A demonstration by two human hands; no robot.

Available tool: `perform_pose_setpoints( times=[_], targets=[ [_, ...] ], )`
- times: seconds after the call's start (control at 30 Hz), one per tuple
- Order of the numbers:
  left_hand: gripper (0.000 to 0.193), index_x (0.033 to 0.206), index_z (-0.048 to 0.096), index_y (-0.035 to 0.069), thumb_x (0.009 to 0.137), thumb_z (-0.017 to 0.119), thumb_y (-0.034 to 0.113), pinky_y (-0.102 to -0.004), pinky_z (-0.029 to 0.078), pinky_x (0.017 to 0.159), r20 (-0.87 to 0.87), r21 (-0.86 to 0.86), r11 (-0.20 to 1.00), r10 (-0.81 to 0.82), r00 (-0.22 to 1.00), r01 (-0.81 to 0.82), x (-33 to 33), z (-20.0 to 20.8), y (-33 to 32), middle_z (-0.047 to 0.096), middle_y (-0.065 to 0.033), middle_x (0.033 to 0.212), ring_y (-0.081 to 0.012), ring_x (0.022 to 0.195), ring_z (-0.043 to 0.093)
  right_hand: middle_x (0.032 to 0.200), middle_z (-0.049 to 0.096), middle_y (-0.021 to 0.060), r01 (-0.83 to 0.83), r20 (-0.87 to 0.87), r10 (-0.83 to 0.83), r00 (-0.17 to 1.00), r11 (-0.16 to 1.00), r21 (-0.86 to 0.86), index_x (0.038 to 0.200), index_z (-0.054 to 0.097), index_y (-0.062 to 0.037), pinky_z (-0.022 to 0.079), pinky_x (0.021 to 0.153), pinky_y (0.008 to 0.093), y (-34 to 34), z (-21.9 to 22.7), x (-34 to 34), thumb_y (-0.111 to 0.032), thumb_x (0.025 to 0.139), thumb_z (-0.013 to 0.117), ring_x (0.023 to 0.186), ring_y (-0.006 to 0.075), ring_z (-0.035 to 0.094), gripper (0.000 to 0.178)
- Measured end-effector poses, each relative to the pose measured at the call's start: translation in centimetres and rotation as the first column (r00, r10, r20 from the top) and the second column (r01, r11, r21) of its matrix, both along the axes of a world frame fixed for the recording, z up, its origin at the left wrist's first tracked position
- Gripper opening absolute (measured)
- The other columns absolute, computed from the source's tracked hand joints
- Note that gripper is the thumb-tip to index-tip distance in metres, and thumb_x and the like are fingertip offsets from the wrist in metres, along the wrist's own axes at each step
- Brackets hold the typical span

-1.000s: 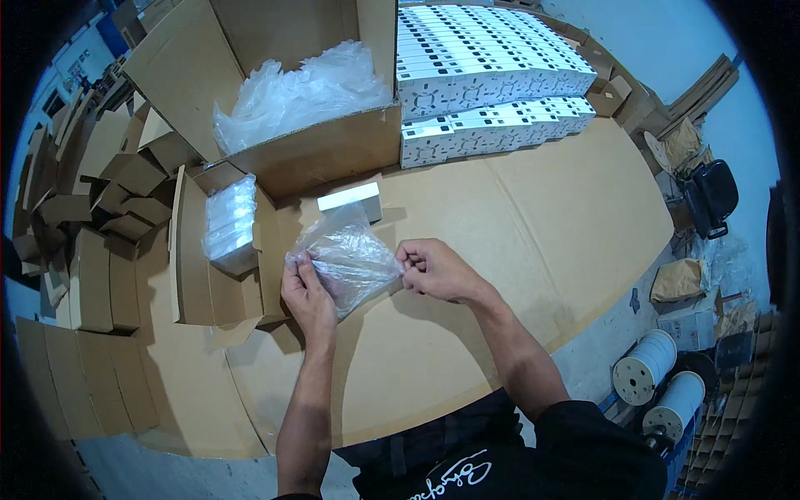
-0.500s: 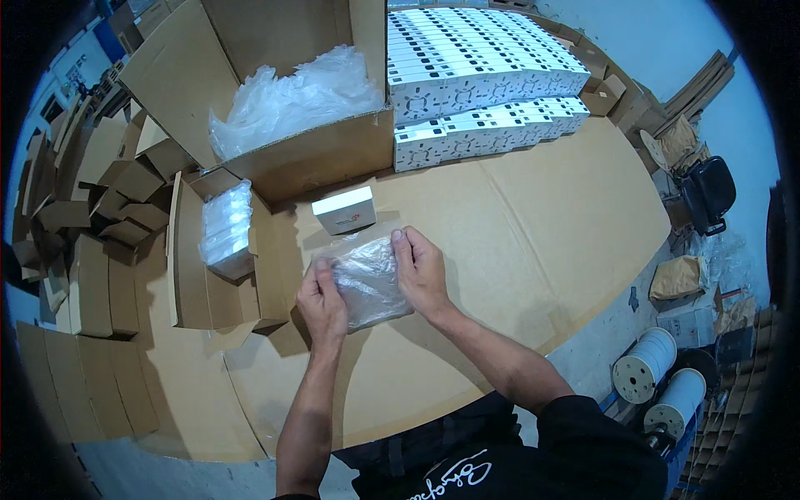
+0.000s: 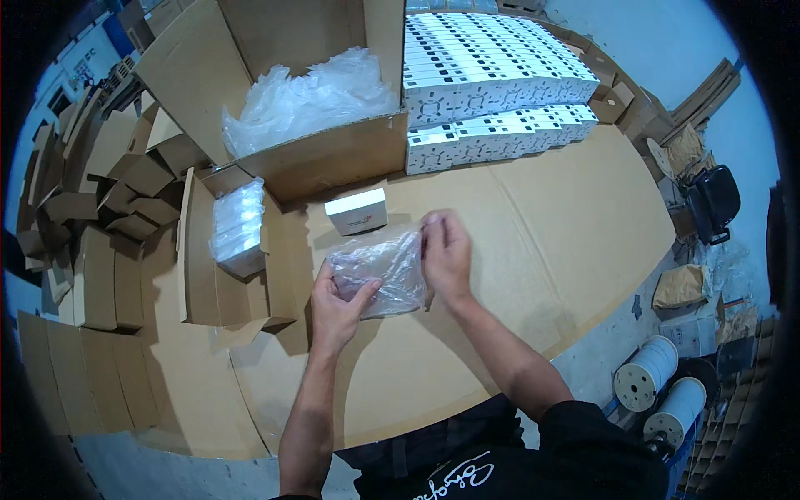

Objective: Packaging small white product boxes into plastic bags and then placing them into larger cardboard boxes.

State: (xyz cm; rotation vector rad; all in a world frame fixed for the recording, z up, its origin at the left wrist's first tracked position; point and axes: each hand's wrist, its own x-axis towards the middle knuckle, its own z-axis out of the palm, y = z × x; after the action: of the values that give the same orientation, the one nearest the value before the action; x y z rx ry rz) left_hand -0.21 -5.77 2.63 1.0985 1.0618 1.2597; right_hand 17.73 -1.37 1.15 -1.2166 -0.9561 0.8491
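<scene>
A clear, crinkled plastic bag (image 3: 390,271) lies flat in front of me, low over the cardboard-covered table. My left hand (image 3: 337,312) grips its lower left side, thumb pressed on top and fingers beneath. At the bag's upper right edge is my right hand (image 3: 447,254), fingers curled and pinched at the plastic, slightly blurred. Just beyond the bag stands a small white box (image 3: 357,212). To the left, an open cardboard carton (image 3: 196,267) holds several plastic-wrapped white packs (image 3: 238,225).
Behind, a large open carton (image 3: 333,158) is heaped with clear plastic bags (image 3: 312,96). Rows of printed white boxes (image 3: 500,83) are stacked at the back right. Folded cartons (image 3: 125,187) crowd the far left. Cable spools (image 3: 646,371) stand beyond the table's right edge.
My right hand has shifted right and up to the bag's corner. My left thumb now lies across the bag's face, and the bag looks flatter. The whole view has shifted slightly.
</scene>
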Motion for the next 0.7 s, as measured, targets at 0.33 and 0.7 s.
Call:
perform_pose_setpoints(
  times=[0.33,0.7],
  targets=[
    [0.038,0.118,0.057,0.001,0.086,0.078,0.001,-0.0291,0.057,0.082,-0.125,0.047,0.998,0.055,0.991,-0.050,-0.1,-0.1,0.0,0.070,-0.0074,0.103,-0.0142,0.092,0.069,0.115,0.063,0.0107,-0.511,0.822,0.089,0.562,0.820,0.260,0.105,0.069,-0.0091,0.047,0.099,0.0450,0.9,7.2,0.5,-0.008,0.079,0.078,0.113,0.0334,0.056,0.028],
    [0.036,0.113,0.060,0.001,0.085,0.081,0.008,-0.0307,0.055,0.082,-0.273,0.078,0.991,0.126,0.954,-0.109,-0.6,-0.2,0.4,0.072,-0.0092,0.101,-0.0147,0.092,0.069,0.106,0.064,0.0070,-0.553,0.819,0.067,0.570,0.768,0.323,0.090,0.068,-0.0062,0.050,0.088,0.0410,0.7,6.1,0.1,-0.003,0.075,0.080,0.101,0.0292,0.060,0.020]
  ],
)
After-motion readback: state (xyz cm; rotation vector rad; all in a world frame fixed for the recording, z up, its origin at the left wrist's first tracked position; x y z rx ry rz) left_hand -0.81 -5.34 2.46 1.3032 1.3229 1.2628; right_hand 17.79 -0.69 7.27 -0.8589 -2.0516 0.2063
